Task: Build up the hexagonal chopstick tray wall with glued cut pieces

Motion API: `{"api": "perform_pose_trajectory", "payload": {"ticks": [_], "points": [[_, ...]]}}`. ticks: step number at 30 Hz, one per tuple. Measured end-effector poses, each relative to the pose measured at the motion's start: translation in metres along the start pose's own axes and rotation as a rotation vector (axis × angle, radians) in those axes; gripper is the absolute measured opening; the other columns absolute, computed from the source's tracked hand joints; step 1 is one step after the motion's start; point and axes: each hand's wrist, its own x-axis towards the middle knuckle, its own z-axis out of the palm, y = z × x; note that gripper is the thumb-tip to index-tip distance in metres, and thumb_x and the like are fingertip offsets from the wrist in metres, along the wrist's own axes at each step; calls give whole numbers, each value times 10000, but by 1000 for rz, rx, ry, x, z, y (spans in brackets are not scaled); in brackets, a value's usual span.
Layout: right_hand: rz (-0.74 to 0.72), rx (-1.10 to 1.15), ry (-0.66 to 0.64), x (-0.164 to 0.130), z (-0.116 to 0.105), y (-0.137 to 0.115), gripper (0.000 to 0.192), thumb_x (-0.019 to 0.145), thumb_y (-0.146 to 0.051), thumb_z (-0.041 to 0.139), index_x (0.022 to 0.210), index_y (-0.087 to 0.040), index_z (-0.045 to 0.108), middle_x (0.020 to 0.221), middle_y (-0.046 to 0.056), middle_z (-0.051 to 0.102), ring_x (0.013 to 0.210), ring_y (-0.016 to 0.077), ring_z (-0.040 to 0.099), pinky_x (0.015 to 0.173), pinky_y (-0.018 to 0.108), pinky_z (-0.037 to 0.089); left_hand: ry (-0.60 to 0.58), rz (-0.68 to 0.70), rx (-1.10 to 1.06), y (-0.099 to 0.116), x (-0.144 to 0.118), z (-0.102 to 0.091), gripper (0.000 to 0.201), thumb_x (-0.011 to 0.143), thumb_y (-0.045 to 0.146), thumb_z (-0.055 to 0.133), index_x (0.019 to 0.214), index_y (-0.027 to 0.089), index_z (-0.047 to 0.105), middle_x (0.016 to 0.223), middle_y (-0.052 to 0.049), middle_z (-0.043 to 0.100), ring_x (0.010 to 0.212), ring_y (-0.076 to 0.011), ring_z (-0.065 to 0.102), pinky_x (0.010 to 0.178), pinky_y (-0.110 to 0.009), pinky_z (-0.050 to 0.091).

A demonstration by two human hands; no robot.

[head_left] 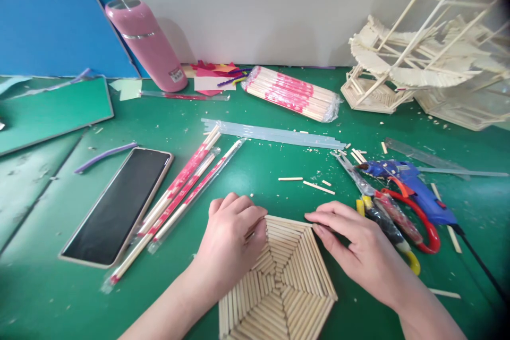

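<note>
Stick panel (303,305) is laid flat on green table (191,106), bottom centre, near edge cut off by the frame. Upper-left corner is gripped by left hand (238,231), fingers curled; fingertips partly hidden. Upper-right corner is pinched by right hand (350,236), thumb and index nearly together. Loose short stick (319,187) is seen beyond the panel, between the hands. Blue glue gun (418,186) and red-handled pliers (428,223) are placed right of the right hand. Wrapped sticks (179,186) and phone (117,207) are set left of the left hand, phone farther out.
</note>
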Motion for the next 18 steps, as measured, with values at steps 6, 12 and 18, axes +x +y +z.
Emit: {"api": "perform_pose_trajectory", "payload": {"ticks": [6,12,18], "points": [[-42,-7,-25,0,1,3,234,866,-142,427,1003,-214,602,878,45,573,815,151,566,682,278,490,1,4,1,-1,-1,1,196,818,151,441,809,192,633,703,-16,590,694,-166,477,682,-343,324],[-48,-39,-24,-1,2,4,230,864,-141,424,992,-204,605,887,52,577,821,155,571,678,277,496,-3,3,1,-1,0,2,196,818,157,436,820,191,629,706,-19,593,691,-167,474,676,-343,323],[-62,-53,-15,-1,3,4,240,862,-135,424,1000,-204,609,880,50,579,810,150,572,667,272,495,11,0,10,-1,0,2,201,813,155,436,830,197,631,697,-15,596,686,-166,480,668,-338,319]]}}
